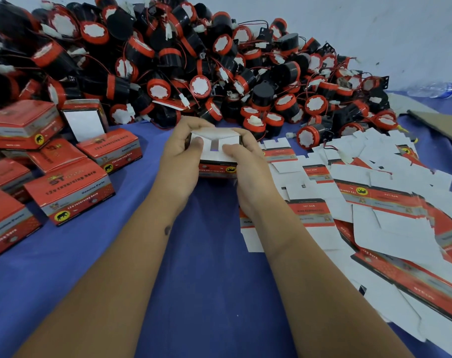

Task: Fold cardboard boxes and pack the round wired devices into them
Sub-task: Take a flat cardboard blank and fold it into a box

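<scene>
Fingers (197, 143) on box (214, 151) flap edges

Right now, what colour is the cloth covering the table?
Blue; the cloth shows best in the head view, between the arms.

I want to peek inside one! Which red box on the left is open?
The box at the back of the left pile, against the heap of devices. Its white flap stands up; the other boxes there are closed.

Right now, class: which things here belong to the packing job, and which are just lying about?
Job: box being folded, left hand, right hand, round wired devices, flat box blanks, folded boxes.
Lying about: plastic bottle, brown cardboard sheet.
</scene>
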A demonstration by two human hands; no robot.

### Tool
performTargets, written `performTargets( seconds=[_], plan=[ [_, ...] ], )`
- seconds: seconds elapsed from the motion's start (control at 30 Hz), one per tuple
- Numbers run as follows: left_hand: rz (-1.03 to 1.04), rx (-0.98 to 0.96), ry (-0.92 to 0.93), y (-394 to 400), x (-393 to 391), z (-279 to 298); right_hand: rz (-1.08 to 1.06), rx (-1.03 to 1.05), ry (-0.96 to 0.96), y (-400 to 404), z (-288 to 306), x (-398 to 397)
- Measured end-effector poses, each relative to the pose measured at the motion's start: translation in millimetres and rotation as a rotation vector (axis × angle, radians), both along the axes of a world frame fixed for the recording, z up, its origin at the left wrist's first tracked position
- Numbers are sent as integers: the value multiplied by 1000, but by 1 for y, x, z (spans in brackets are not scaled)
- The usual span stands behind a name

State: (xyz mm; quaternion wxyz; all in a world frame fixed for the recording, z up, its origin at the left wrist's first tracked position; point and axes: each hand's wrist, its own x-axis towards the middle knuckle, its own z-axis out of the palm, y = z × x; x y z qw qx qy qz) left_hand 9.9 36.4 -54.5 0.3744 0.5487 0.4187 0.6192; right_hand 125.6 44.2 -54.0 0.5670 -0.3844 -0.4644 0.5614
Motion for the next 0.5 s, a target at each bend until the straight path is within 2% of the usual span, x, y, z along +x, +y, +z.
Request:
performTargets(
  seconds=[0.23, 0.37, 0.5],
  plan=[
    [-1, -156, -217, -2, -3, 1, -30, -74, -18, -2, 5, 4],
    [43, -23, -11, -3, -5, -2, 7, -72, -26, -3, 8, 5],
    [35, 14, -11, -2, -6, -3, -11, -5, -112, -2, 4, 6]
  ],
)
